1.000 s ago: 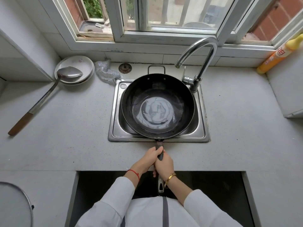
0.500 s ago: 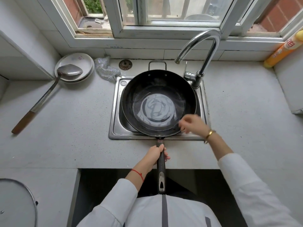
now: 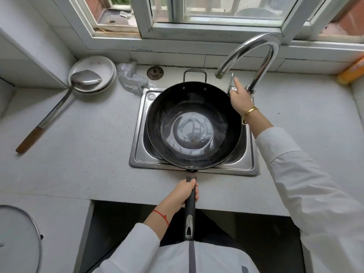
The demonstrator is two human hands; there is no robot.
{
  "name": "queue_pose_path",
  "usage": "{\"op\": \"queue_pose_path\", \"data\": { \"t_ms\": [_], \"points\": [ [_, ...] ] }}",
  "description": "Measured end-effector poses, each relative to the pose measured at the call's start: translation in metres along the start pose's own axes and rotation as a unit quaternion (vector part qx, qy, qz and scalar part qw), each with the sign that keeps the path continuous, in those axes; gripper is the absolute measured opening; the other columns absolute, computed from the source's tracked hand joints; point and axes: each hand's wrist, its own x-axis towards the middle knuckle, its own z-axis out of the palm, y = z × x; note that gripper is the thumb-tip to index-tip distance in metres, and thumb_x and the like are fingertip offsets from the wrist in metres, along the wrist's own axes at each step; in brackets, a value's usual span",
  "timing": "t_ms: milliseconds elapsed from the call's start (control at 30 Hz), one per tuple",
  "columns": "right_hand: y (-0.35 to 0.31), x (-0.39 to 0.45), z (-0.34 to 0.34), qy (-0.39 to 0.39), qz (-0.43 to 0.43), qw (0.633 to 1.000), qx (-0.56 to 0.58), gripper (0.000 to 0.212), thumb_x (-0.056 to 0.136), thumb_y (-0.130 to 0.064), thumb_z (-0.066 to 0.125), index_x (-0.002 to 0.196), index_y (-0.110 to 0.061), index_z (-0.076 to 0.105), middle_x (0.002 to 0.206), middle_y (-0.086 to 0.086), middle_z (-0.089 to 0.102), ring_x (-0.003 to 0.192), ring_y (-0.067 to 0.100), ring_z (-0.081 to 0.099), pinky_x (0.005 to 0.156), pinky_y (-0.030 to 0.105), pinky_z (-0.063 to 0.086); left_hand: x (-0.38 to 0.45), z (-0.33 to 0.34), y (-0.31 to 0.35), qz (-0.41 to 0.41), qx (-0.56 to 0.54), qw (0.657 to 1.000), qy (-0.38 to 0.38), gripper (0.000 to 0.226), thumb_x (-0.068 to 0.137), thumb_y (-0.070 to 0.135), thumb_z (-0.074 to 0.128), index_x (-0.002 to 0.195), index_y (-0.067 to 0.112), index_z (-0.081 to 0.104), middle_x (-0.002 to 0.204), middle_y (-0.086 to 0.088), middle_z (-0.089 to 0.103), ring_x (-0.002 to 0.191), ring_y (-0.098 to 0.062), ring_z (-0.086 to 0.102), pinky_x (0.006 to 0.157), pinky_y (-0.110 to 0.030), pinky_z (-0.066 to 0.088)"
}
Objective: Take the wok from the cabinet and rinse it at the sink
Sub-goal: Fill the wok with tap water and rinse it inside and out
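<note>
A black wok (image 3: 194, 125) sits in the steel sink (image 3: 137, 154), holding a shallow pool of water at its bottom. Its long black handle (image 3: 190, 213) reaches back over the counter edge toward me. My left hand (image 3: 184, 194) grips that handle near the wok. My right hand (image 3: 239, 99) is at the base of the chrome faucet (image 3: 262, 48), behind the wok's right rim, with the index finger stretched up against the thin faucet lever (image 3: 231, 80). No water runs from the spout.
A steel ladle (image 3: 84, 80) rests on stacked white plates (image 3: 98, 64) at the back left. A mesh scrubber (image 3: 132, 77) and a drain strainer (image 3: 155, 72) lie behind the sink. A yellow bottle (image 3: 352, 71) is far right, a glass lid (image 3: 17, 239) lower left.
My right hand left the wok handle, crossed over the wok's right rim and reached the faucet lever. My left hand stays on the handle.
</note>
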Motion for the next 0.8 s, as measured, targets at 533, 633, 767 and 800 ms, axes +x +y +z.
{"op": "queue_pose_path", "data": {
  "t_ms": [533,633,767,800],
  "points": [
    [0.011,0.030,0.002,-0.046,-0.010,0.997,-0.053,0.053,0.098,-0.007,0.030,0.151,-0.013,0.030,0.157,0.010,0.030,0.145,0.025,0.025,0.114,0.024,0.015,-0.003,0.001,0.001,0.009,0.015,1.000,0.012,0.024,0.104,0.020,0.037,0.087,0.009,0.048,0.069,-0.006,0.050,0.057,-0.018,0.049,0.062,-0.029,0.047],
    [0.011,0.034,0.003,-0.066,-0.011,0.996,-0.058,0.053,0.098,-0.006,0.030,0.151,-0.012,0.029,0.158,0.010,0.028,0.147,0.024,0.022,0.118,0.027,0.011,-0.003,0.002,0.001,0.013,0.018,1.000,0.012,0.024,0.104,0.020,0.036,0.087,0.009,0.048,0.069,-0.006,0.049,0.056,-0.017,0.048,0.061,-0.029,0.047],
    [0.008,0.037,0.008,-0.076,-0.006,0.995,-0.059,0.055,0.095,-0.003,0.030,0.151,-0.009,0.028,0.158,0.011,0.026,0.147,0.024,0.021,0.120,0.029,0.011,-0.002,0.003,0.001,0.016,0.022,0.999,0.017,0.024,0.104,0.020,0.036,0.087,0.008,0.047,0.069,-0.006,0.049,0.056,-0.017,0.049,0.061,-0.029,0.047],
    [0.008,0.037,0.008,-0.072,-0.005,0.995,-0.063,0.055,0.096,-0.004,0.030,0.151,-0.010,0.028,0.158,0.011,0.026,0.147,0.025,0.022,0.120,0.030,0.012,-0.002,0.003,0.001,0.015,0.023,0.999,0.017,0.024,0.104,0.020,0.036,0.088,0.009,0.048,0.069,-0.006,0.050,0.056,-0.017,0.049,0.061,-0.029,0.047]
  ]
}}
